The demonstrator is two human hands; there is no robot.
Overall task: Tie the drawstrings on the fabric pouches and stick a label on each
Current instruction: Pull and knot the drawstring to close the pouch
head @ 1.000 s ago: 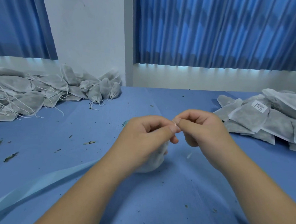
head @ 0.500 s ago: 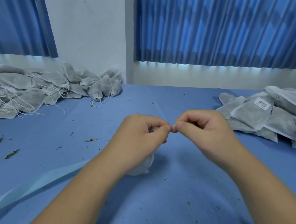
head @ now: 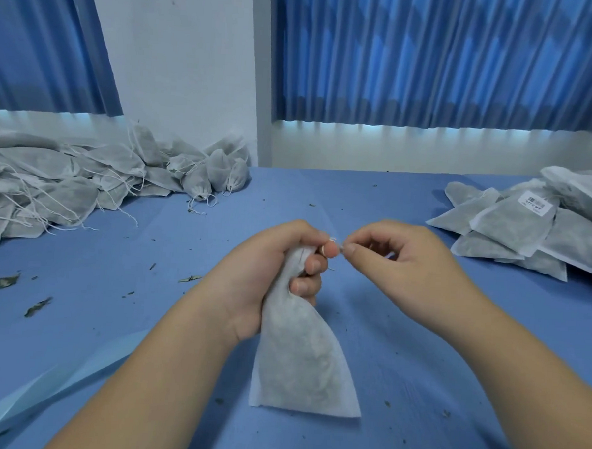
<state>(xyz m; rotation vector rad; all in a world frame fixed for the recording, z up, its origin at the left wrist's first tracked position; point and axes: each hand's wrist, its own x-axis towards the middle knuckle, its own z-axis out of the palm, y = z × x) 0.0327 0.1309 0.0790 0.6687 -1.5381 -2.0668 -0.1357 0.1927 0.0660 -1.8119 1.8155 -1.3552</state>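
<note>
Left hand: pouch is being gripped by its gathered neck.
Right hand: drawstring is being pinched beside the left fingertips.

Pouch heap blocking far left, labelled stack crowding far right, open blue table between them

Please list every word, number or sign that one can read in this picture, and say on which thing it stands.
The label, on a pouch in the right pile: a barcode and one line of characters, too blurred to read.
The held pouch: no text visible.
Nothing else in view bears writing.
</note>
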